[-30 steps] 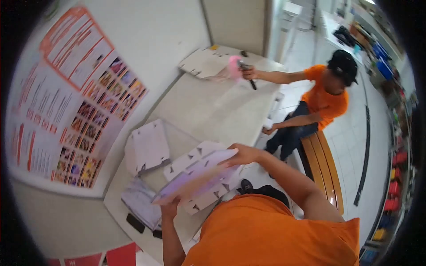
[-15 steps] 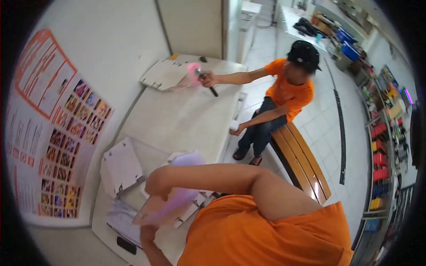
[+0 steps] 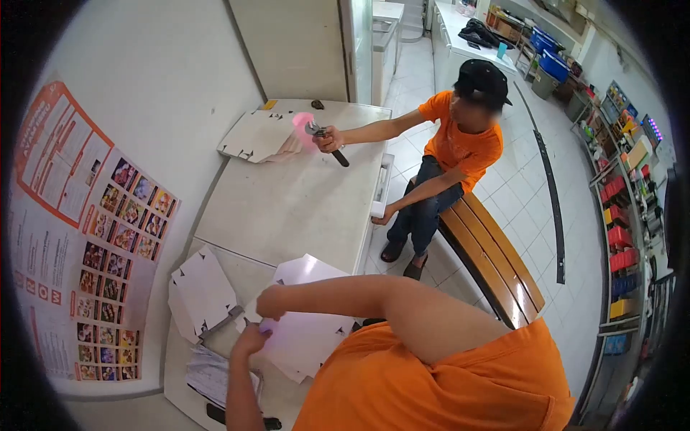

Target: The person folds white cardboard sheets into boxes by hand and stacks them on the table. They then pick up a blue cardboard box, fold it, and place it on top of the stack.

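My right hand [image 3: 272, 303] is closed, knuckles up, over the near end of the counter; whatever it holds is hidden. Just below it, my left hand [image 3: 249, 340] has its fingers pressed together beside a small purple piece [image 3: 265, 328], whose kind I cannot make out. Both hands are at the left edge of a flat pale panel [image 3: 310, 337] with black marks, lying on the counter [image 3: 280, 215]. Another similar white panel [image 3: 203, 294] lies to the left. Below my left hand are some papers [image 3: 215, 373] and a dark phone-like object [image 3: 215, 412].
Across the counter, a seated co-worker [image 3: 463, 147] in orange holds a dark-handled tool [image 3: 338, 152] near a pink translucent item [image 3: 302, 128]. A marked white panel [image 3: 251, 134] lies at the far end. A wooden bench [image 3: 496, 262] stands right; a printed menu [image 3: 115, 237] hangs on the wall.
A blurred purple sheet-like shape at my hands no longer shows; only a small purple bit is visible. My hands have come closer together. The co-worker keeps nearly the same pose.
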A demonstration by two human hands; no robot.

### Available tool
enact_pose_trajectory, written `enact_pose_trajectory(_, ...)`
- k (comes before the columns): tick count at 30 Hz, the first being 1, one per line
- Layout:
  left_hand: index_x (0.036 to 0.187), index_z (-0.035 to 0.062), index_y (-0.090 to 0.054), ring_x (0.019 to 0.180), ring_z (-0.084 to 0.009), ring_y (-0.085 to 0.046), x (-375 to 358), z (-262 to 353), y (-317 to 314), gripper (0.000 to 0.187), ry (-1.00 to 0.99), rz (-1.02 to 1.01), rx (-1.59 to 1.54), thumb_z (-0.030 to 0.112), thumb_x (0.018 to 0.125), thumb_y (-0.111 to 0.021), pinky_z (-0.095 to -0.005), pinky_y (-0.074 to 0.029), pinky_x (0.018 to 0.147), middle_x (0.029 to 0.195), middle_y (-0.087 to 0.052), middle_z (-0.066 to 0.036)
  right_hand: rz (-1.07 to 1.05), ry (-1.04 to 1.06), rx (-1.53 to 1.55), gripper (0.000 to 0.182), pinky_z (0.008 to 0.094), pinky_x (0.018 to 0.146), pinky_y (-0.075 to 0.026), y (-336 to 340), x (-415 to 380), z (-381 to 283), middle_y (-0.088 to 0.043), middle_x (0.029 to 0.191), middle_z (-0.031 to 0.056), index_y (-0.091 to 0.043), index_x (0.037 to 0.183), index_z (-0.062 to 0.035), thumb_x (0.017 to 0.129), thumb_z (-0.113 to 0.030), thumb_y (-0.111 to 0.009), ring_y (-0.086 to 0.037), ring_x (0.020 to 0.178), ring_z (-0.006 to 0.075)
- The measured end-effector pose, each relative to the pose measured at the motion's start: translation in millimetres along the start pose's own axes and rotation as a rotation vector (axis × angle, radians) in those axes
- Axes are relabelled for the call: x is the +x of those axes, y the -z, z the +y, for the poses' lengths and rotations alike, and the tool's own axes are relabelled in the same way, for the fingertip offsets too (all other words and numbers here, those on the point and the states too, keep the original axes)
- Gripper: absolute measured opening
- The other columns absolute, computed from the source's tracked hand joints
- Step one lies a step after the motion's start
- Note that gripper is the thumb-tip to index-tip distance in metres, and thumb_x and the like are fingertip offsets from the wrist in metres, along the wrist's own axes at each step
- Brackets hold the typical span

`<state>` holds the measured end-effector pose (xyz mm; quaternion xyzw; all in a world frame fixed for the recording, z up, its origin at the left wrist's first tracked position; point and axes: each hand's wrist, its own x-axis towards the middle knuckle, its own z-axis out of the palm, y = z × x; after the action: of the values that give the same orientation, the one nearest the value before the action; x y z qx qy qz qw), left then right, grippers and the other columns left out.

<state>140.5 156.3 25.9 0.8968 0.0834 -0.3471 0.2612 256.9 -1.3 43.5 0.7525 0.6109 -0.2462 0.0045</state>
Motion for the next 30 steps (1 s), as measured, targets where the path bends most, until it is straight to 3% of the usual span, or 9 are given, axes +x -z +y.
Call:
enact_pose_trajectory(3,0.102,-0.0024,-0.064,0.091,-0.0439,-0.063,-4.5,11.8,-50.0,0.031,0.000,0.398,0.164,0.024,0.086,-0.067,-0.0497,-0.051,0.077,0.099,-0.066,-0.028,0.381,-0.085,0.013,0.015,0.0459,0.077,-0.052,-61.4,-22.8,-2.0,-0.073,0.090,0.0068,-0.073,0.091,-0.0141,0.083,-0.024,-0.065,-0.068,0.095,0.0292)
enact_pose_trajectory(6,0.103,-0.0019,-0.062,0.091,-0.0426,-0.061,-36.1,44.8,-84.4,0.045,0.014,0.603,0.119,0.040,0.085,-0.067,-0.0496,-0.049,0.079,0.096,-0.064,-0.024,0.489,-0.012,0.003,0.022,0.0448,0.089,-0.046,-77.2,-51.3,-12.8,-0.067,0.098,0.0063,-0.067,0.102,-0.0149,0.084,-0.026,-0.062,-0.062,0.103,0.0284)
enact_pose_trajectory(8,0.115,-0.0029,-0.056,0.098,-0.0399,-0.056,-51.3,64.9,-94.4,0.072,-0.170,0.930,0.187,0.059,0.080,-0.067,-0.0510,-0.043,0.084,0.104,-0.058,-0.022,0.617,0.061,-0.137,0.049,0.0462,0.096,-0.039,-89.3,-56.6,-13.3,-0.059,0.114,0.0109,-0.057,0.126,-0.0139,0.085,-0.039,-0.064,-0.053,0.110,0.0277)
enact_pose_trajectory(14,0.130,-0.0072,-0.045,0.108,-0.0386,-0.048,-28.6,48.4,-105.1,0.105,-0.187,1.013,0.359,0.077,0.070,-0.063,-0.0535,-0.034,0.092,0.119,-0.050,-0.022,0.651,0.091,-0.081,0.096,0.0462,0.104,-0.031,-79.9,-58.3,-8.4,-0.050,0.121,0.0144,-0.041,0.146,-0.0120,0.072,-0.066,-0.068,-0.047,0.112,0.0303)
enact_pose_trajectory(16,0.130,-0.0051,-0.047,0.106,-0.0390,-0.049,-24.2,43.8,-101.4,0.093,-0.200,1.044,0.398,0.069,0.077,-0.064,-0.0526,-0.036,0.091,0.117,-0.051,-0.020,0.651,0.077,-0.075,0.092,0.0464,0.104,-0.030,-76.5,-61.0,-8.3,-0.051,0.121,0.0139,-0.039,0.147,-0.0122,0.076,-0.065,-0.065,-0.047,0.112,0.0302)
enact_pose_trajectory(19,0.130,-0.0026,-0.050,0.108,-0.0335,-0.051,-14.0,12.4,-75.8,0.073,-0.115,0.794,-0.031,0.055,0.086,-0.063,-0.0489,-0.040,0.092,0.115,-0.055,-0.016,0.685,0.054,-0.033,0.089,0.0471,0.103,-0.032,-65.6,-63.5,-16.6,-0.051,0.118,0.0142,-0.039,0.147,-0.0112,0.080,-0.065,-0.062,-0.048,0.110,0.0303)
enact_pose_trajectory(21,0.130,0.0003,-0.053,0.107,-0.0263,-0.055,-28.6,7.1,-43.9,0.054,0.039,0.279,-0.557,0.039,0.094,-0.059,-0.0433,-0.043,0.093,0.116,-0.060,-0.012,0.328,0.010,0.037,0.087,0.0507,0.104,-0.031,-46.2,-68.7,-25.5,-0.052,0.128,0.0162,-0.043,0.145,-0.0075,0.084,-0.068,-0.055,-0.046,0.121,0.0348)
enact_pose_trajectory(25,0.130,0.0033,-0.056,0.104,-0.0199,-0.057,-15.7,-3.9,9.8,0.046,0.052,-0.247,-0.287,0.031,0.094,-0.060,-0.0387,-0.046,0.091,0.122,-0.062,-0.008,-0.250,-0.034,0.513,0.076,0.0532,0.102,-0.040,16.1,-24.3,-13.6,-0.062,0.126,0.0243,-0.069,0.120,-0.0045,0.092,-0.070,-0.042,-0.055,0.123,0.0387)
enact_pose_trajectory(30,0.133,0.0102,-0.059,0.098,-0.0180,-0.063,-37.5,46.8,59.5,0.039,0.196,-0.549,-0.418,0.023,0.097,-0.050,-0.0350,-0.049,0.083,0.124,-0.064,-0.005,0.037,-0.128,0.296,0.041,0.0486,0.087,-0.052,29.7,-2.7,-11.2,-0.071,0.110,0.0192,-0.075,0.106,-0.0065,0.093,-0.040,-0.056,-0.068,0.102,0.0344)
